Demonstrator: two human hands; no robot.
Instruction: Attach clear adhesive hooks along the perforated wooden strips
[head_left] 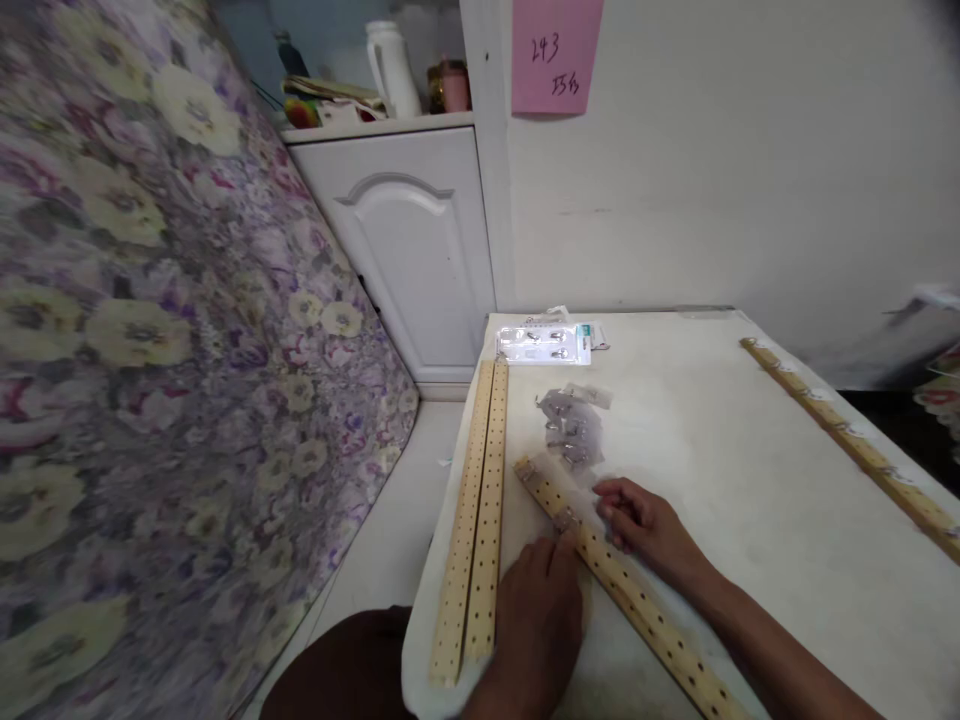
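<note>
The bottom edge crops the middle perforated strip (646, 606).

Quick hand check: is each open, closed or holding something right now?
Left hand: fingertips at a long pale-wood strip with dark holes; grip cannot be told.
Right hand: fingers curled beside that strip; whether it holds anything cannot be told.

From here I read "243" (545, 47) handwritten on the pink paper (556, 65) right of the white cabinet (409, 265); the characters (565, 85) beneath are unclear.
</note>
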